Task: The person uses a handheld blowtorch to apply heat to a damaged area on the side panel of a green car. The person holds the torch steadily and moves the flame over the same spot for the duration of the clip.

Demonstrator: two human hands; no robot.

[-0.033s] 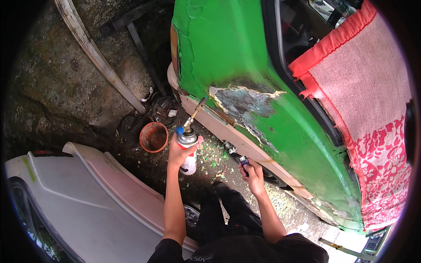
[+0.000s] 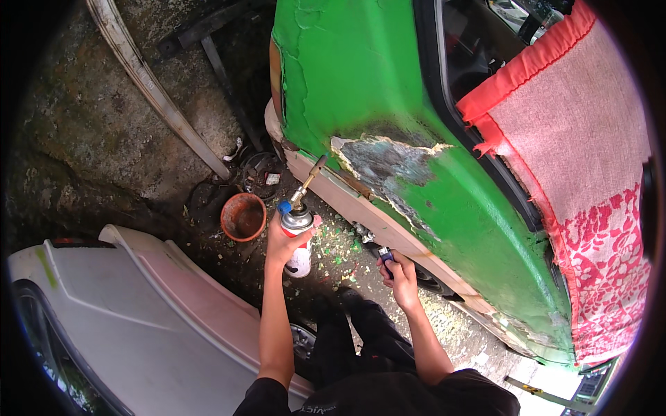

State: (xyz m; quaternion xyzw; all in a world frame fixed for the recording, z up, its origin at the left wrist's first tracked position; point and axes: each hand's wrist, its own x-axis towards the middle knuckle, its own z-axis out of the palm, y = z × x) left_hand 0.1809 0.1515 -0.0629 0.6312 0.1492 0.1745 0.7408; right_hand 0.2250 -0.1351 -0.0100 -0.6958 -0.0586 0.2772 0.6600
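My left hand (image 2: 282, 243) is wrapped round a gas torch (image 2: 298, 258), a canister with a silver top, a blue knob and a brass nozzle. The nozzle tilts up and right, near the lower edge of a green car body (image 2: 361, 76). I see no flame at its tip. In my right hand (image 2: 402, 281) is a small dark lighter (image 2: 386, 255), its metal end up, held apart from the torch. Ahead of both hands, the green paint has a bare, scorched grey patch (image 2: 388, 166) with ragged, peeling edges.
A white car (image 2: 159, 312) stands close on my left. Beyond the torch are an orange-brown pot (image 2: 243, 216) and a long metal strip (image 2: 152, 90). Paint flakes (image 2: 333, 243) litter the ground. A red and pink cloth (image 2: 569, 139) covers the window area at right.
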